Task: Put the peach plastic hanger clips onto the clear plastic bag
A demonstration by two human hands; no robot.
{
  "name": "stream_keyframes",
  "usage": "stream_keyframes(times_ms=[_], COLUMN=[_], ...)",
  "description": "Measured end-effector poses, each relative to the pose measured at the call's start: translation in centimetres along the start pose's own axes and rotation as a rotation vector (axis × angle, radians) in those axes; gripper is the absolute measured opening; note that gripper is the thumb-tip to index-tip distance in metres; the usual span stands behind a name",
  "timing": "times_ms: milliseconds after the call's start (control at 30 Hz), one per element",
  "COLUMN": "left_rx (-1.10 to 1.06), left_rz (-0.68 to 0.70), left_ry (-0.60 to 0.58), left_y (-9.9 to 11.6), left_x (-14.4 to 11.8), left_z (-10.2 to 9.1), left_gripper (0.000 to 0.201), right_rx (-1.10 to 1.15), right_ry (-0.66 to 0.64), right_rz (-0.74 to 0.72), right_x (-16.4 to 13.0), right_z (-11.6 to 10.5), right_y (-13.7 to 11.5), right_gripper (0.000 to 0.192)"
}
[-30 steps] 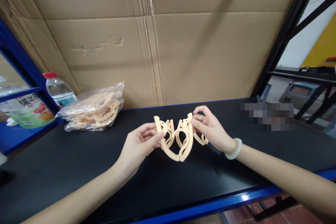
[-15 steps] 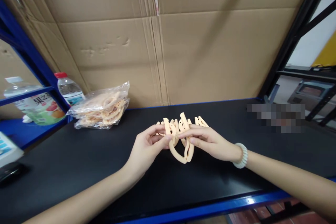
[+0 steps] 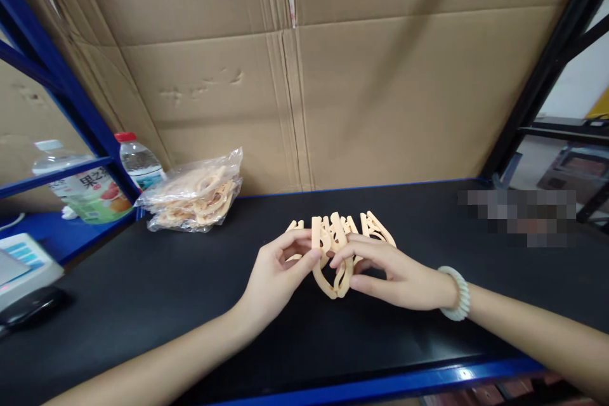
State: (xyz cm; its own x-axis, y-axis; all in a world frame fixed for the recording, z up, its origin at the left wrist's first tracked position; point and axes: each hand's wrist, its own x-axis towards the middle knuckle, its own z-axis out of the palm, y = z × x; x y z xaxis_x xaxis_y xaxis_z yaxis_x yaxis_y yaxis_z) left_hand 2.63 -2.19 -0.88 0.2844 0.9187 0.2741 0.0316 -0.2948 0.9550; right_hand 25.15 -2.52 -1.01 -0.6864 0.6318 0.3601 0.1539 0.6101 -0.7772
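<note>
In the middle of the black tabletop, a beige plastic folding hanger (image 3: 325, 284) stands between my hands, its two flat ends up and its curved arms bowed toward me. My left hand (image 3: 271, 279) pinches its left side between thumb and fingers. From the right, my right hand (image 3: 399, 273) grips the other side, index finger across the front and thumb low. Just behind are more beige hangers, one showing at the right (image 3: 379, 224) and another partly hidden behind my left fingers.
Clear bags of beige hangers (image 3: 195, 193) lie at the back left, near a red-capped bottle (image 3: 140, 162). A white device (image 3: 28, 266) and a black object (image 3: 33, 307) sit at the left. Cardboard (image 3: 380, 89) walls the back of the tabletop (image 3: 190, 292). A blurred patch covers something at right.
The view has shifted a little, so most things sit further right. My right fingers have moved slightly on the hanger, and its upright ends stand closer together.
</note>
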Motion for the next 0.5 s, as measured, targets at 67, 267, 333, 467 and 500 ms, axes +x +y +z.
stream_keyframes(times_ms=[67,267,333,467,500], left_rx=[0.005,0.006,-0.014,-0.039,-0.028], left_rz=[-0.021,-0.045,-0.08,-0.117,-0.106], left_ry=[0.027,0.074,0.087,0.108,0.107], left_y=[-0.13,0.02,0.14,0.21,0.19], left_x=[0.02,-0.07,-0.1,-0.16,-0.18], left_z=[-0.03,0.02,-0.01,-0.04,0.0], left_gripper=[0.022,0.025,0.027,0.028,0.027], right_rx=[-0.119,-0.145,-0.116,-0.092,-0.104], right_ry=[0.001,0.007,0.015,0.011,0.001], right_rz=[-0.012,-0.019,-0.029,-0.039,-0.038], right_x=[-0.17,-0.43,-0.39,-0.3,-0.29], right_z=[-0.12,-0.2,-0.21,-0.29,-0.32], right_y=[-0.14,-0.51,-0.64,-0.78,-0.79], right_gripper=[0.025,0.023,0.023,0.023,0.022])
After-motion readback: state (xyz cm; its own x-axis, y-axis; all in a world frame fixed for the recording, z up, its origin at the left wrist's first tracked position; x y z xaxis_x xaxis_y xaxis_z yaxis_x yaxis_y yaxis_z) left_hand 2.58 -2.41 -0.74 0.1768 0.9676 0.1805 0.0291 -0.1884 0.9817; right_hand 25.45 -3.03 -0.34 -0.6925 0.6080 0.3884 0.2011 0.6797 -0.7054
